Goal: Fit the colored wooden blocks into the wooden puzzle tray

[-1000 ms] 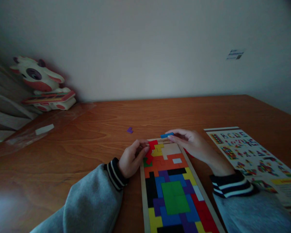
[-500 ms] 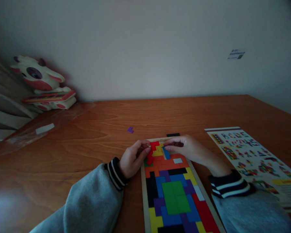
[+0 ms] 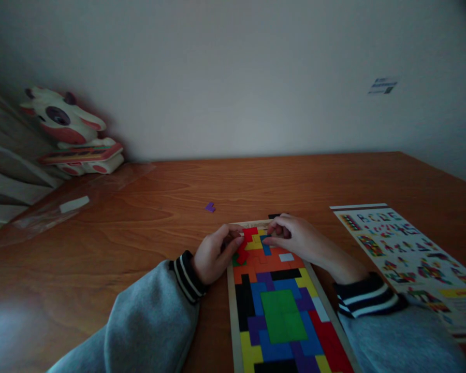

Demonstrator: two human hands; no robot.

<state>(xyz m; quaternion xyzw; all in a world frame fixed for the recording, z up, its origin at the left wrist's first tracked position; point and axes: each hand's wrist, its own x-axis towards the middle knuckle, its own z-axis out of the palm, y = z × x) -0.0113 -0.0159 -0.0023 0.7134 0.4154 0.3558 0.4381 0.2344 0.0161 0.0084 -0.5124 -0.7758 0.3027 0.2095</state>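
A wooden tray puzzle (image 3: 230,311) with many coloured block pieces lies in front of me. My left hand (image 3: 218,253) is at its upper left edge, thumb and index finger pinched on a red puzzle piece (image 3: 241,254). This piece sits tilted over a green one, and the fingertips partly cover it. My right hand (image 3: 293,237) is at the upper right of the tray, fingers curled and thumb on a blue puzzle piece (image 3: 266,248). That blue piece lies beside yellow pieces (image 3: 253,243), above the orange ones; its upper end is partly hidden.
A small purple piece (image 3: 210,207) lies on the table beyond the tray. A black piece (image 3: 274,216) is at the tray's far edge. A printed pattern sheet (image 3: 402,259) is on the right. A cow-shaped toy keyboard (image 3: 81,153) and clear plastic wrapping (image 3: 42,223) are at the left.
The blue piece has gone from tilted up to lying lower, nearly flat, in the tray. My right fingers have curled back a little. My left hand stays at the red piece.
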